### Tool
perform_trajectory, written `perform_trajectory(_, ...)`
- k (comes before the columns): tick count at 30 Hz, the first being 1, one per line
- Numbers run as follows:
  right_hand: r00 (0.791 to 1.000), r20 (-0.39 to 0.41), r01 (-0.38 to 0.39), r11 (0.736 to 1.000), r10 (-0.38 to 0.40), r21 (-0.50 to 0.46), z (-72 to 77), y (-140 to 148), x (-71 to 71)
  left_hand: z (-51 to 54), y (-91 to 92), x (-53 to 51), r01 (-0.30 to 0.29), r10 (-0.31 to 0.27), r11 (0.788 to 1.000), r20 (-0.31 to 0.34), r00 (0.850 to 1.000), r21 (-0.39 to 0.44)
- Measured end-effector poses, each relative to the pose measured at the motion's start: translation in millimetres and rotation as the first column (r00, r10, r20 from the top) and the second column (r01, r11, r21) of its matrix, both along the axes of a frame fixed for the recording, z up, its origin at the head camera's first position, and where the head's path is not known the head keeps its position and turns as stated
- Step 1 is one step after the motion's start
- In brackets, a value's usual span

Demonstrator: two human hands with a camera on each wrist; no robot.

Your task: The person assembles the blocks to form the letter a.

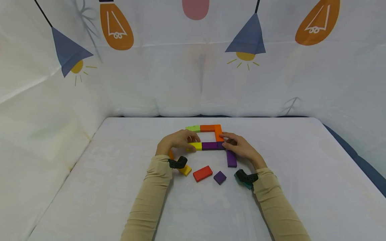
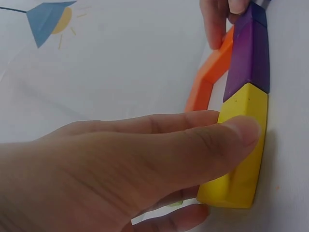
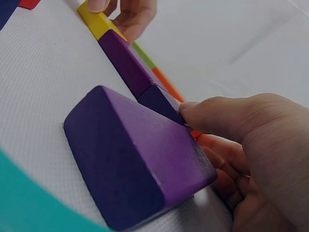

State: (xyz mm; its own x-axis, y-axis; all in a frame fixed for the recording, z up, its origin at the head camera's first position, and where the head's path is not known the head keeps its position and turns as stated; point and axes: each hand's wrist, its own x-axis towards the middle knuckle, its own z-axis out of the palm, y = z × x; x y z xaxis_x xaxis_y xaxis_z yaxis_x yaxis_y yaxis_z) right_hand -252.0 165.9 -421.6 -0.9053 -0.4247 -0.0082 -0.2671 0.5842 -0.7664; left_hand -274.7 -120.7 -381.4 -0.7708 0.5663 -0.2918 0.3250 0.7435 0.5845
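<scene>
Yellow (image 1: 198,146), long purple (image 1: 209,146) and small dark purple (image 1: 221,146) blocks lie end to end in a row. My left hand (image 1: 178,139) pinches the yellow block, thumb on its near side and fingers behind. At the opposite end, my right hand (image 1: 243,148) holds the small dark purple block between thumb and fingers; its fingertips are partly hidden. Behind the row, an upright orange block (image 1: 218,132) meets a crosswise orange block (image 1: 207,128), which touches a lime green block (image 1: 193,128). Another purple block (image 3: 140,150) lies just below my right hand.
Nearer me lie a red block (image 1: 202,173), a small purple block (image 1: 219,177) and a yellow block (image 1: 185,170). A teal block (image 1: 245,184) is partly under my right wrist; an orange block (image 1: 171,154) shows beside my left wrist. A white curtain (image 1: 181,83) hangs behind the table.
</scene>
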Motion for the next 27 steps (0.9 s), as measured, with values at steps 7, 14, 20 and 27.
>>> perform_trajectory(7, 1.0, -0.003, -0.005, 1.0, 0.005, -0.001, -0.9, 0.5, -0.2, 0.9, 1.3, 0.1, -0.025, 0.026, 0.999, 0.017, 1.0, -0.028)
perform_trajectory(14, 1.0, 0.02, 0.012, 1.0, -0.012, 0.01, -1.1, -0.5, -1.3, 2.0, 1.8, 0.6, -0.036, 0.037, 0.998, 0.028, 0.999, -0.044)
perform_trajectory(20, 0.999, 0.027, 0.018, 1.0, -0.018, 0.02, -1.1, -0.6, -1.2, 3.2, 1.9, 1.9, -0.026, 0.027, 0.999, 0.021, 0.999, -0.047)
perform_trajectory(27, 0.999, 0.028, 0.017, 1.0, -0.018, 0.024, -0.7, -0.5, -0.4, 2.1, 1.7, 2.1, -0.029, 0.03, 0.998, 0.02, 0.999, -0.055)
